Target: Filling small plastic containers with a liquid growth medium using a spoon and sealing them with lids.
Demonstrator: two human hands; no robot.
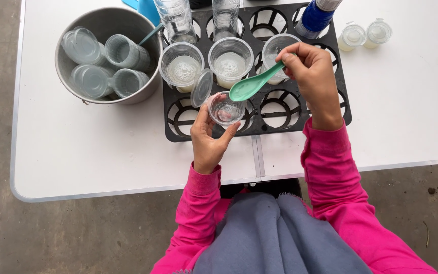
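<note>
Left hand (207,144) gripping small clear plastic cup (225,108) with hinged lid, right hand (313,71) pinching green plastic spoon (253,85) above it, over black slotted tray (259,129)

bright, even daylight | faint soft shadows | sharp focus | slight wide-angle edge bend

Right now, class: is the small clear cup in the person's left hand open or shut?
Open. The small clear cup in the left hand has its hinged lid flipped back to the side, and the green spoon hovers over its mouth.
</note>
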